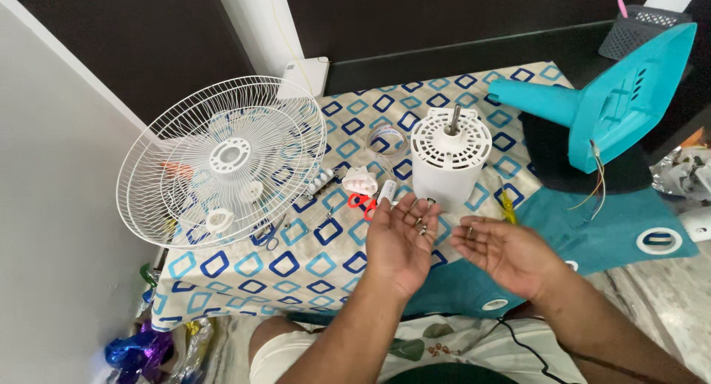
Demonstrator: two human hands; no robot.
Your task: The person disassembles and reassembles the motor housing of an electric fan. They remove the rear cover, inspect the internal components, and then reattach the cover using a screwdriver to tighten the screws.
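Cupping small screws (419, 222) in open left hand (398, 239), right hand (503, 251) grip open, white motor housing (450, 162) just beyond.

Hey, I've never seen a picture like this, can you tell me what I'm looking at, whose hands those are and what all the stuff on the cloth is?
The picture comes from a camera worn on a person's head, looking down at their own two bare hands. The left hand is palm up and cups a few small screws. The right hand is open beside it with one small metal piece on its fingers. In front lies a patterned cloth with fan parts: a white wire guard, a white motor housing with its shaft up, a teal fan base, a roll of tape and red-handled scissors.
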